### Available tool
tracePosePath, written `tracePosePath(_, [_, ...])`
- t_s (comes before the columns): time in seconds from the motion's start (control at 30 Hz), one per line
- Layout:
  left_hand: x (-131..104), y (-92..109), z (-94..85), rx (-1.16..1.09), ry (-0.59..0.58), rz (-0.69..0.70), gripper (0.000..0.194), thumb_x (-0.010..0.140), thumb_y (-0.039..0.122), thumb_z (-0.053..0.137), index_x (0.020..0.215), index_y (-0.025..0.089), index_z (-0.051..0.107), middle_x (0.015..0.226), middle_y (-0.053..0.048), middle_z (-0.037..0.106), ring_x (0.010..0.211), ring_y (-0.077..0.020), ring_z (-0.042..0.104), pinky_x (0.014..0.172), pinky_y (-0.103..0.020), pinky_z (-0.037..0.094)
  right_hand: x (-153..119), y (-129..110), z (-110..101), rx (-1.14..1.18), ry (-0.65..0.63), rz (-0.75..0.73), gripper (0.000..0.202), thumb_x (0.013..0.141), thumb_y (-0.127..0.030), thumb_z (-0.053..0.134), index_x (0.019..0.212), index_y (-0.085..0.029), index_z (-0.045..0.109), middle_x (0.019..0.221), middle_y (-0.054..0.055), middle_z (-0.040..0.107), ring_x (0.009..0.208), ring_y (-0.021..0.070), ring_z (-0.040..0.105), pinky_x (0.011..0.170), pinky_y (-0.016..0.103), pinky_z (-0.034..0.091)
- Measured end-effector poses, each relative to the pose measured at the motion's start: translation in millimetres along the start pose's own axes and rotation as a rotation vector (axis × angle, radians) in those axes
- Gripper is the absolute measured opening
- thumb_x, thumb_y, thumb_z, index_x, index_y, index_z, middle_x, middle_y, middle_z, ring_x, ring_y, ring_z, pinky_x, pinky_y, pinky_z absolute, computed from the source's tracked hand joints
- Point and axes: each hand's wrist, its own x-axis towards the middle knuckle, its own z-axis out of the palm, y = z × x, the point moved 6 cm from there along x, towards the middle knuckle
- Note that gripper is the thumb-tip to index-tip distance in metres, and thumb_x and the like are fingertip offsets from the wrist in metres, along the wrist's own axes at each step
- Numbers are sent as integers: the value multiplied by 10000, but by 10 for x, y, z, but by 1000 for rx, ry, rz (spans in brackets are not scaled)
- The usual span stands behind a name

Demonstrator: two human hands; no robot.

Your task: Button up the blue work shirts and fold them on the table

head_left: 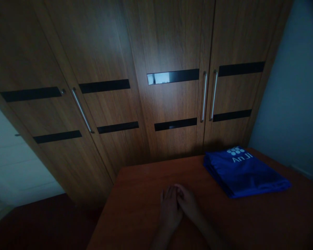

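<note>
My left hand (pixel 170 208) rests on the reddish-brown wooden table (pixel 135 194), its fingers stretched forward and slightly apart. Against its right side lies my right hand (pixel 188 201), with fingers curled in toward the left one. The two hands touch, and no object shows in either. Part of the right fingers is hidden where the hands meet, and the light is dim. To the right of both hands, apart from them, a folded blue fabric bag or cloth (pixel 245 177) with white dots and white lettering lies flat on the table.
Behind the table stands a tall wooden wardrobe (pixel 172 100) with closed doors, dark inset strips and metal handles (pixel 204 97). A blue-grey wall (pixel 292 104) is on the right. At left are a pale panelled surface (pixel 18 166) and dark floor (pixel 41 222) beyond the table's left edge.
</note>
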Motion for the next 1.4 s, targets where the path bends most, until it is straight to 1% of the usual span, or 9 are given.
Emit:
tracePosePath(0.13, [-5, -2, 6, 14, -2, -3, 601, 748, 179, 426, 1348, 145, 442, 1413, -95, 470, 1353, -231, 329, 1153, -450, 116, 1, -6, 3, 8, -2, -1, 482, 714, -70, 435, 1149, -193, 602, 1120, 72, 678, 1056, 170, 626, 967, 323, 460])
tracePosePath(0.33, [0, -1, 10, 17, 4, -18, 582, 763, 188, 417, 1342, 146, 460, 1423, -93, 461, 1354, -226, 332, 1156, -441, 111, 2, -3, 2, 7, -10, -4, 453, 747, -108, 445, 1167, -184, 596, 1113, 78, 680, 1041, 171, 633, 940, 314, 475])
tracePosePath(0.47, [1, -8, 20, 24, -28, -35, 620, 745, 179, 415, 1363, 125, 434, 1442, -96, 437, 1372, -225, 303, 1162, -448, 88, 0, -34, -6, 0, -7, 3, 452, 737, -89, 448, 1148, -190, 606, 1085, 74, 691, 1017, 168, 643, 919, 304, 485])
tracePosePath(0.63, [0, -2, 9, 31, -36, -36, 622, 741, 185, 418, 1361, 132, 437, 1431, -96, 451, 1366, -226, 313, 1162, -449, 103, -5, -67, -13, -14, 6, 27, 465, 720, -72, 450, 1137, -195, 614, 1056, 69, 701, 1024, 172, 644, 925, 304, 482])
tracePosePath(0.83, [8, -1, 4, 24, -35, -35, 609, 742, 190, 422, 1348, 137, 458, 1427, -94, 456, 1362, -230, 322, 1160, -443, 107, 1, -40, 0, 23, 4, 20, 481, 710, -70, 432, 1139, -194, 610, 1110, 73, 683, 1040, 167, 635, 947, 312, 473])
tracePosePath(1.0, [6, -16, 17, 26, -55, -48, 624, 738, 191, 433, 1361, 150, 443, 1434, -94, 448, 1366, -238, 312, 1157, -457, 104, 8, -16, 11, 21, 6, 25, 493, 705, -68, 429, 1141, -205, 614, 1099, 67, 688, 1024, 171, 643, 942, 325, 477])
tracePosePath(1.17, [-4, 5, -6, 18, -25, -22, 608, 743, 196, 430, 1348, 140, 449, 1418, -97, 465, 1356, -236, 326, 1158, -457, 112, 13, 18, 18, 2, -13, 23, 491, 707, -67, 436, 1150, -194, 604, 1076, 70, 692, 1009, 162, 646, 926, 301, 481])
tracePosePath(1.3, [-5, 3, -2, 26, -27, -25, 603, 736, 186, 430, 1338, 158, 459, 1422, -87, 462, 1351, -227, 337, 1156, -443, 128, 11, 38, 15, 10, -5, 2, 473, 716, -71, 442, 1144, -190, 605, 1135, 83, 671, 1063, 170, 623, 967, 328, 454])
tracePosePath(1.4, [-5, -1, 4, 17, -25, -19, 615, 727, 178, 428, 1341, 160, 455, 1421, -80, 464, 1354, -220, 333, 1160, -435, 116, 3, 36, 17, 6, -1, -9, 478, 710, -65, 449, 1143, -192, 607, 1150, 85, 667, 1064, 173, 622, 976, 341, 448])
